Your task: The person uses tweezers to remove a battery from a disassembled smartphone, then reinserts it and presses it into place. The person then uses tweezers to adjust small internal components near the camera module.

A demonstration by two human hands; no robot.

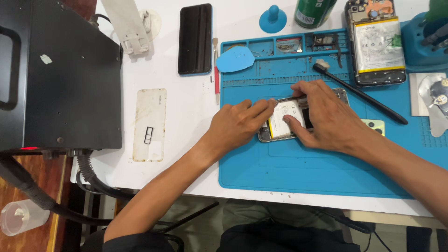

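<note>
Bare forearms, no sleeves at wrists; dark trousers below.

I see dark phone screen [195,39] at 12 o'clock, face up; white battery label [379,45] at 2; green can [313,11], white label patch, possibly barcode.

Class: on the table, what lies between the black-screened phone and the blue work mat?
In the head view, a slim red-handled tool lies lengthwise between the black phone and the blue mat.

Mat [289,172] bare near edge; brush [359,93], second opened phone [377,44] crowd far side.
</note>
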